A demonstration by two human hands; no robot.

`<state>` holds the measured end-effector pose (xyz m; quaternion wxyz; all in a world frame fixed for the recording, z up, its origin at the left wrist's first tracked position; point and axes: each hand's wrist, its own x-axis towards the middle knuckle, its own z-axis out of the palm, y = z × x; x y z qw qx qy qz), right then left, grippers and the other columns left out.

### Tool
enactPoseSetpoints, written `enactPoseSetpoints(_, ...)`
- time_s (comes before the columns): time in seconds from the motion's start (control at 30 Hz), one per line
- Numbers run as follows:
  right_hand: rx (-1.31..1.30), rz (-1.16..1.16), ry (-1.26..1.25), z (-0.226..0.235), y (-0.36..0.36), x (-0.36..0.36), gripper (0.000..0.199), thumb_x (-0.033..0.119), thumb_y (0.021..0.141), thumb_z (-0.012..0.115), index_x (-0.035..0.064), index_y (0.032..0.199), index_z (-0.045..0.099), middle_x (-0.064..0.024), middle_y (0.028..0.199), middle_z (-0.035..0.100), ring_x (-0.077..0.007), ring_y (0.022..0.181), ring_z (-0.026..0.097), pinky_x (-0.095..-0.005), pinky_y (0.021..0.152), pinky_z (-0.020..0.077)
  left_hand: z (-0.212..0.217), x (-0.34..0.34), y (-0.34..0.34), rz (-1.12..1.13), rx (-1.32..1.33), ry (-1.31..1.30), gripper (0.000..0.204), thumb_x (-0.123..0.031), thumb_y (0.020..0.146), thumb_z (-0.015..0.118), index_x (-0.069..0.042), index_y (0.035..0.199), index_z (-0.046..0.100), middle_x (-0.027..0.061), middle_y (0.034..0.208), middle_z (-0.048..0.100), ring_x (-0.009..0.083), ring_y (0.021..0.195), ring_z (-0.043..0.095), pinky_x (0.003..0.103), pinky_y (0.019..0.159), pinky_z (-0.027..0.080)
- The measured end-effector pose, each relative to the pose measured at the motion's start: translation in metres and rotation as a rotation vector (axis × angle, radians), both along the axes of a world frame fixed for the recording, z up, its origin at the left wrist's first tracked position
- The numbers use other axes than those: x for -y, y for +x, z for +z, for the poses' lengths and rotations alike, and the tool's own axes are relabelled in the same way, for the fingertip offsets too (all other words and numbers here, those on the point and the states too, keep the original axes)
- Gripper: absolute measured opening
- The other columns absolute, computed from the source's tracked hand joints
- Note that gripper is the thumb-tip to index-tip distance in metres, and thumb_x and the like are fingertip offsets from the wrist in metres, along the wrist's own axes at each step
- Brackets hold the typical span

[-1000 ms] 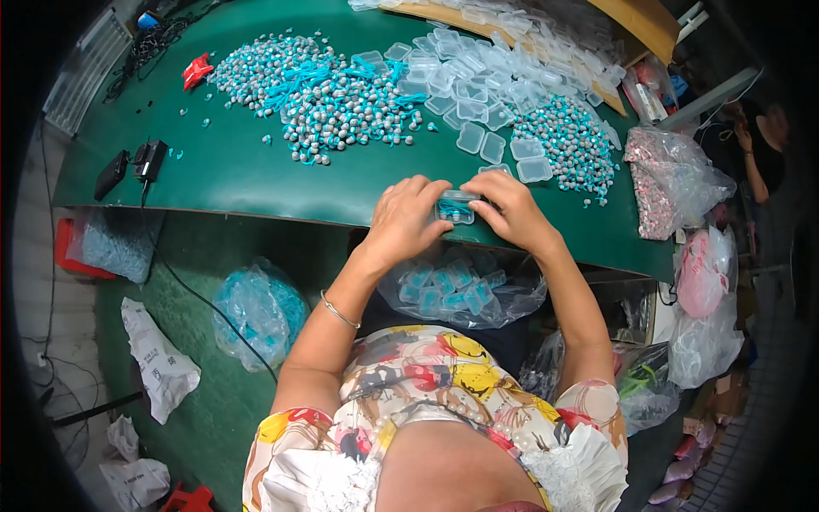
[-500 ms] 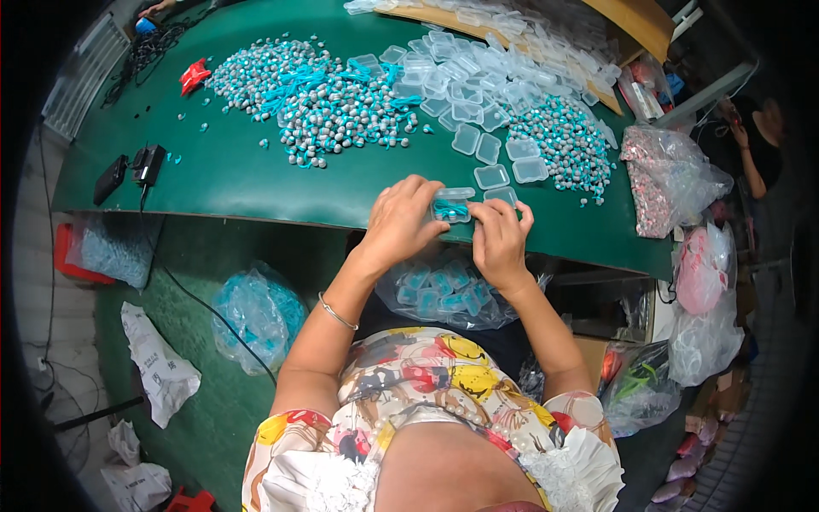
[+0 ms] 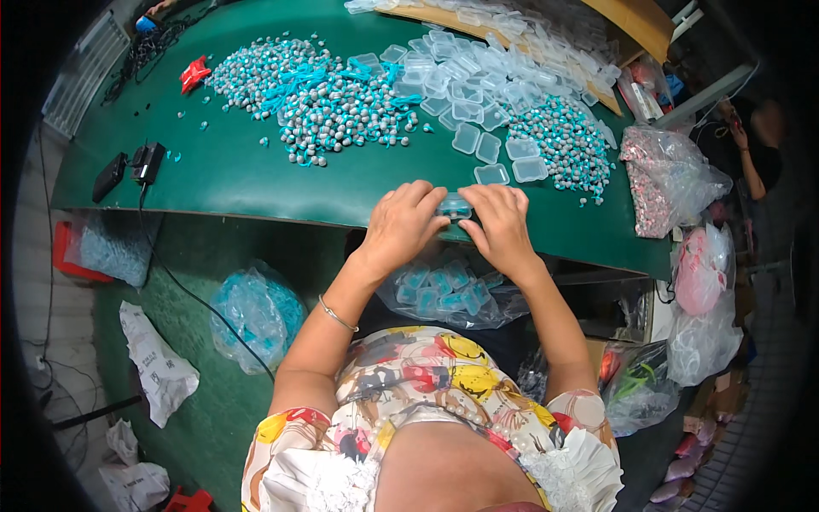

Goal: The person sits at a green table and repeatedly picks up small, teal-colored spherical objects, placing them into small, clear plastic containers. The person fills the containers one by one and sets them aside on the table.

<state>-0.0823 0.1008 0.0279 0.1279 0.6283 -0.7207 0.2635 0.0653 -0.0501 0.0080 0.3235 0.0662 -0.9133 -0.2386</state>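
Observation:
My left hand (image 3: 401,224) and my right hand (image 3: 503,224) pinch a small clear plastic case (image 3: 453,206) between them at the near edge of the green table (image 3: 247,175). The case holds something blue-grey. Just beyond my hands lie several empty clear cases (image 3: 490,154). A large heap of grey and teal earplugs with cords (image 3: 316,94) spreads over the table's left middle, and a smaller heap (image 3: 563,145) lies to the right. Under my hands a clear bag of filled cases (image 3: 444,286) rests below the table edge.
A red object (image 3: 194,73) and black devices with a cable (image 3: 132,164) lie at the table's left. Plastic bags (image 3: 665,175) stand at the right, where another person's arm (image 3: 751,162) shows. A blue bag (image 3: 256,311) and crumpled white bags (image 3: 158,363) lie on the floor.
My right hand has drawn back toward the table's near edge and closed in on the small case. My left hand has kept its hold on it.

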Motion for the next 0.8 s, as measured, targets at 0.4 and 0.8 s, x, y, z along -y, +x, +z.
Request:
enactPoseSetpoints(0.4, 0.105, 0.141, -0.018, -0.007, -0.011, 0.003, 0.040, 0.021, 0.081, 0.076, 0.0090, 0.116, 0.062, -0.0079, 0.109, 0.065, -0.0275, 0.103, 0.060, -0.0452, 0.098, 0.0328, -0.002, 0.000, 0.003, -0.062, -0.134, 0.300, 0.032, -0.018, 0.085, 0.078, -0.001, 0.108, 0.064, 0.0106, 0.094, 0.059, 0.0210, 0.068, 0.059, 0.033, 0.059, 0.048)
enactPoseSetpoints(0.8, -0.023, -0.011, -0.109, 0.012, 0.003, 0.002, 0.048, 0.024, 0.080, 0.079, 0.0076, 0.121, 0.060, -0.0091, 0.114, 0.064, -0.0268, 0.108, 0.060, -0.0493, 0.100, 0.0328, 0.001, -0.024, -0.001, 0.103, -0.301, 0.595, 0.029, -0.008, 0.082, 0.081, 0.000, 0.107, 0.067, 0.0089, 0.099, 0.066, 0.0092, 0.066, 0.061, 0.023, 0.056, 0.049)
